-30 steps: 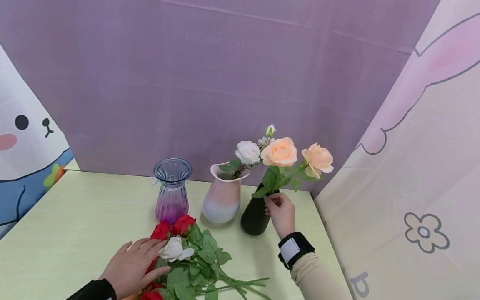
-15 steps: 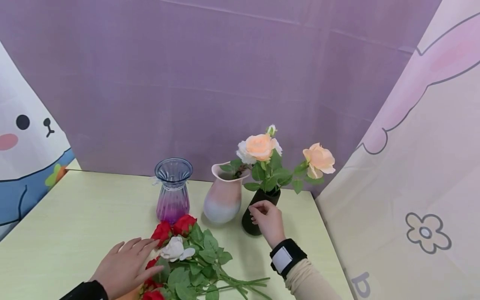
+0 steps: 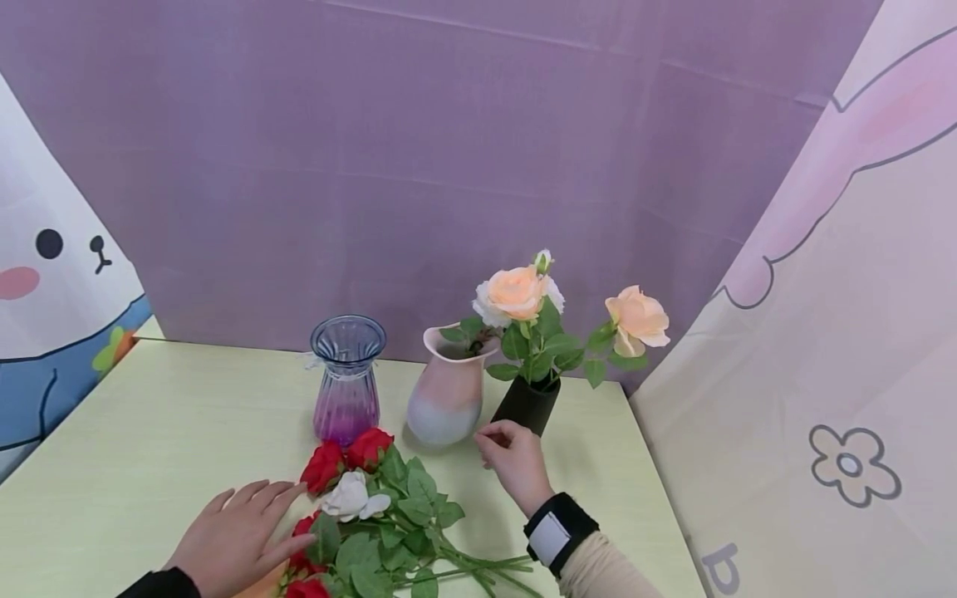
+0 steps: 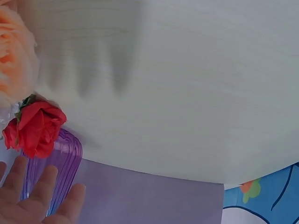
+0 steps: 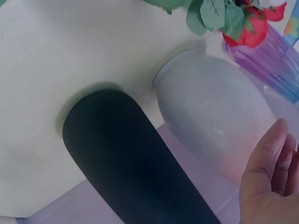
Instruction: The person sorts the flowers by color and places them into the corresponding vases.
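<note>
The person's left hand (image 3: 239, 531) stretched out with fingers spread, holding nothing, just beside the red roses (image 3: 323, 467) heaped with a white rose (image 3: 346, 496) on the table (image 3: 187, 415). The right hand (image 3: 516, 467), its fingers loosely bent around nothing, hung in front of the black vase (image 3: 527, 405) of peach roses (image 3: 637, 320) near the table's back right corner; a pastel vase (image 3: 444, 407) and a purple-blue glass vase (image 3: 346, 407) stood near the back edge.

left grip (image 3: 239, 531) | palm down, fingers extended | right grip (image 3: 517, 465) | fingers loosely bent | right forearm (image 3: 604, 569) | slanting up leftward
</note>
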A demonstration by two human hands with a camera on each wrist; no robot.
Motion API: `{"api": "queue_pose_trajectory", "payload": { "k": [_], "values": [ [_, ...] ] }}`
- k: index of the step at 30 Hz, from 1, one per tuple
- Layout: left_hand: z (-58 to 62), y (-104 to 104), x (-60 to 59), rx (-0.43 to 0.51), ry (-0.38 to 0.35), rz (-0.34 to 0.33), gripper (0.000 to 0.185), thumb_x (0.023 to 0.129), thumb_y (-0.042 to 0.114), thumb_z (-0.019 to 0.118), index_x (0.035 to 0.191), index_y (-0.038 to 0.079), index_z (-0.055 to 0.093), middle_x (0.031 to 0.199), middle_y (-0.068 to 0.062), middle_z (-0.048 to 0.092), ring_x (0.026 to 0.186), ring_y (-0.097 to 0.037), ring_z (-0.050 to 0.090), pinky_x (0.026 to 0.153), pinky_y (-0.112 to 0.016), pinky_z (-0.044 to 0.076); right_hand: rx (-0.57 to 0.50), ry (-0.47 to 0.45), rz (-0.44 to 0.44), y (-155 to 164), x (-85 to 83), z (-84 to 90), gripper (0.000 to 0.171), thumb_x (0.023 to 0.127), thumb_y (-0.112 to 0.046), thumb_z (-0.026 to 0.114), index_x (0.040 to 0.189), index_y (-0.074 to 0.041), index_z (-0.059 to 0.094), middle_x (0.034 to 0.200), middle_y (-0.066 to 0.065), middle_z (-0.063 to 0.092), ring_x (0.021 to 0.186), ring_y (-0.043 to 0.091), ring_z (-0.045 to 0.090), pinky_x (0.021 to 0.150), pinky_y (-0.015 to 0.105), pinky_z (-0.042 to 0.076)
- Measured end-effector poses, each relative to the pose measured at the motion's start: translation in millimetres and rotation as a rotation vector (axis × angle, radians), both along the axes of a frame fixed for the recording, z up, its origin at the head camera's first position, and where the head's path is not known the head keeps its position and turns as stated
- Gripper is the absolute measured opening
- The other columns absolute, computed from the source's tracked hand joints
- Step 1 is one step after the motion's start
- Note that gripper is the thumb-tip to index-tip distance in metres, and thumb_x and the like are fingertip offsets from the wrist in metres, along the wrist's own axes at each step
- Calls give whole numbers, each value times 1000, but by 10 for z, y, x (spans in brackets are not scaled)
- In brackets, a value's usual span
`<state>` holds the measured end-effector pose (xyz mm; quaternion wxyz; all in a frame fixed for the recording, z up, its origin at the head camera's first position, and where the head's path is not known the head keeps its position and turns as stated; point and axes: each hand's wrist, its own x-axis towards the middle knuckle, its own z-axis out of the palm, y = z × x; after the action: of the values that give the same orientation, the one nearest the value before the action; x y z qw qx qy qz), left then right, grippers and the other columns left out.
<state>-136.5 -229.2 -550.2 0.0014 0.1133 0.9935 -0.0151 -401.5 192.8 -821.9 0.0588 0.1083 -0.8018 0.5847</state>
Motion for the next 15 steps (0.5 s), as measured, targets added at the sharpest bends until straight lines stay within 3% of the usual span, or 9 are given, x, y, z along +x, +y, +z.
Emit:
{"api": "queue_pose_trajectory", "payload": {
  "k": [2, 6, 8, 9, 12, 14, 15],
  "values": [
    [-16, -13, 8, -1, -17, 9, 96, 80, 89, 27, 136, 19, 60, 132, -4, 63, 124, -32, 56, 101, -68, 41, 37, 15, -4, -40, 47, -46, 23, 88, -46, 73, 105, -30, 72, 91, 0, 71, 69, 20, 69, 52, 35, 58],
    [125, 39, 87, -3, -42, 25, 96, 81, 88, 29, 136, 16, 60, 131, -5, 64, 123, -33, 56, 101, -67, 42, 64, 16, 9, -112, 171, -43, 20, 88, -46, 72, 103, -33, 72, 90, -2, 71, 66, 17, 69, 50, 33, 58],
    [77, 17, 71, -14, -76, 39, 97, 81, 88, 30, 137, 15, 60, 132, -7, 63, 124, -34, 56, 101, -68, 40, 72, 10, 23, -147, 224, -51, 18, 89, -45, 72, 103, -34, 72, 90, -2, 71, 66, 16, 69, 50, 33, 57],
    [-18, -24, 37, -22, -88, 45, 97, 80, 89, 30, 138, 16, 59, 133, -7, 62, 125, -35, 55, 102, -69, 39, 78, 5, 32, -166, 249, -59, 18, 89, -45, 72, 103, -34, 72, 90, -1, 71, 66, 16, 69, 50, 33, 58],
    [-514, -251, -94, -45, -73, 29, 96, 80, 90, 27, 145, 23, 52, 138, -6, 59, 128, -38, 52, 101, -74, 34, 104, -10, 54, -237, 296, -161, 19, 89, -46, 71, 104, -34, 71, 92, 0, 72, 65, 16, 69, 50, 32, 58],
    [-956, -441, -171, -71, 29, 2, 90, 83, 88, 27, 150, 32, 43, 143, 1, 55, 135, -34, 46, 107, -77, 21, 115, -30, 69, -290, 317, -276, 19, 89, -47, 71, 104, -35, 72, 92, 0, 72, 66, 16, 69, 50, 33, 58],
    [-1071, -500, -191, -71, 40, -8, 89, 83, 88, 25, 151, 34, 40, 145, 2, 54, 136, -34, 45, 107, -78, 20, 122, -43, 74, -316, 325, -346, 19, 89, -48, 71, 104, -36, 72, 92, 0, 72, 66, 16, 69, 50, 34, 58]
  ]
}}
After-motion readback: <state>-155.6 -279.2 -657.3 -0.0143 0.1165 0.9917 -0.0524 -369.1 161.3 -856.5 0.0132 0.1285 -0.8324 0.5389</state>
